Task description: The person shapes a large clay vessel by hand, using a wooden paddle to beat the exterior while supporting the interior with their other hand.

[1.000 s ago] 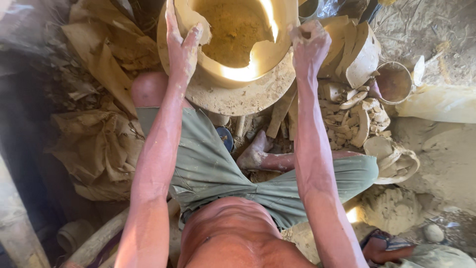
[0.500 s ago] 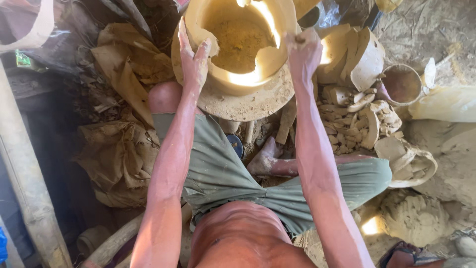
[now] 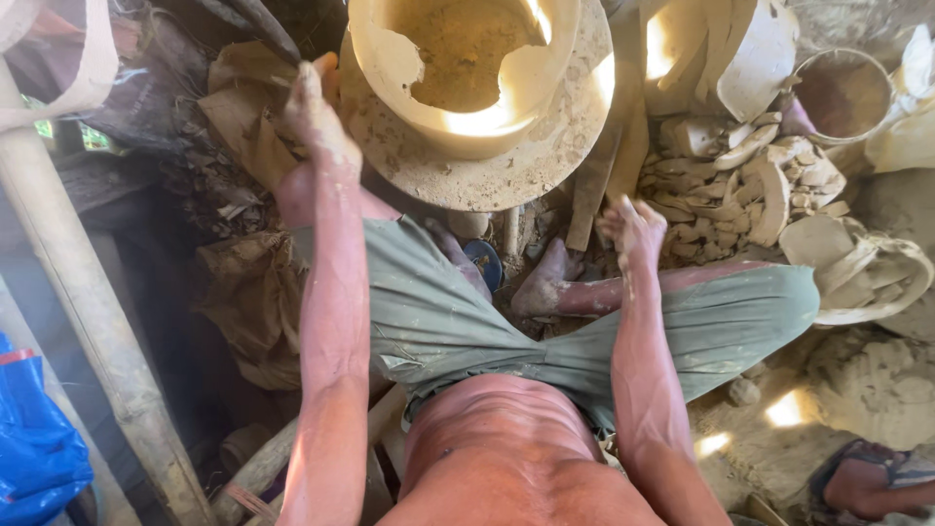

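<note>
A pale clay pot [image 3: 390, 58] with a broken, jagged rim stands on a round, clay-caked wheel disc [image 3: 545, 166] in front of me. My left hand [image 3: 314, 117], coated in clay, lies left of the disc against a brown sack cloth [image 3: 239, 107]; its fingers point away and I cannot see whether they grip the cloth. My right hand [image 3: 633, 226] hovers above my right leg, away from the pot, fingers curled in with nothing visible in them. My clay-smeared foot [image 3: 545, 282] rests under the disc.
A heap of dried clay shards [image 3: 740, 175] and a small bucket [image 3: 842, 93] lie to the right. A clay lump [image 3: 877, 390] sits lower right. A bamboo pole [image 3: 88, 321] and blue bag [image 3: 34, 438] stand at left. Another person's foot [image 3: 867, 482] shows bottom right.
Both hands have left the pot's rim. The left went down-left to the sack cloth, the right drew back toward my leg. The view shifted, so the pot sits higher.
</note>
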